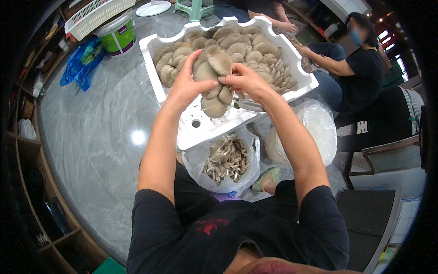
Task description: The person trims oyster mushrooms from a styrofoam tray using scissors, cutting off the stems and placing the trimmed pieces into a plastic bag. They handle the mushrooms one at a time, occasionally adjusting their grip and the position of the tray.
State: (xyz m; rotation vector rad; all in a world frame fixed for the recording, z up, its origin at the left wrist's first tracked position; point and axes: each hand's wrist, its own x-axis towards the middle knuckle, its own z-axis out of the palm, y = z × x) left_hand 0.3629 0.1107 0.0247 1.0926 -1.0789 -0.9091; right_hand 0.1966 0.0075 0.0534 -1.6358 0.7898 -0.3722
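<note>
Between my two hands is a cluster of grey-brown oyster mushrooms (213, 70). My left hand (187, 84) grips its left side, with thumb and fingers spread around the caps. On the right edge, my right hand (247, 79) pinches the cluster between thumb and fingers. Beneath them stands a white foam box (191, 137) with a notched rim, heaped with whole oyster mushrooms (236, 41) toward the far side. Its near floor shows a round hole and dark crumbs. Directly before me, a clear plastic bag (195, 167) holds torn mushroom strips (227, 159).
A white bucket with plastic over it (316, 137) stands right of the bag. Two other people sit beyond the box; one wears a mask (356, 36). At far left are a green bucket (119, 36), a white basket (97, 17), a blue bag (82, 65) and wooden shelving (29, 144).
</note>
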